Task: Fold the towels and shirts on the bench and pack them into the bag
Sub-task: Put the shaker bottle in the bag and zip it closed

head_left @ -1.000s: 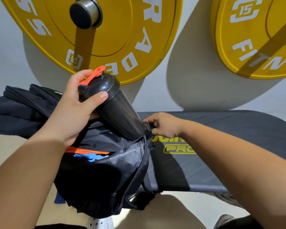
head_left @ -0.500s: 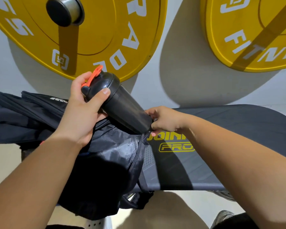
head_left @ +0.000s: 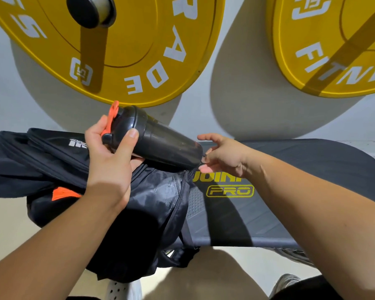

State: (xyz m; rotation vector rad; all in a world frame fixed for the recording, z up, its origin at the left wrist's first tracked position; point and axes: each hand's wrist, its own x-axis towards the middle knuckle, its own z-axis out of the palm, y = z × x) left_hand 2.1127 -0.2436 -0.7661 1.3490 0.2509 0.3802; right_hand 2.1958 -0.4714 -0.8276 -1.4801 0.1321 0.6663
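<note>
- A person looks down at a dark grey gym bench (head_left: 290, 191) with yellow lettering. Two yellow weight plates (head_left: 139, 50) hang behind it.
- A black bag (head_left: 139, 213) sits slumped on the left part of the bench, spilling over its near edge.
- The left hand (head_left: 108, 165) grasps a black shaker bottle (head_left: 160, 146) by its lid end, fingers and thumb wrapped around it. The bottle is tilted, its base pointing down and right at the bag's upper edge.
- The right hand (head_left: 223, 156) appears to pinch the bag's edge just beside the bottle's base, near the top of a zip. Its index finger is raised.
- A patch of orange cloth (head_left: 63, 193) shows low on the left of the bag, partly covered by dark fabric.
- Dark fabric with a white logo (head_left: 59, 148) lies to the left. Whether it is part of the bag or a garment cannot be told.
- No loose towel or shirt shows on the bare part of the bench, so the folding and packing look largely done.
- Probably left: settling the bottle into the bag and closing the zip.
</note>
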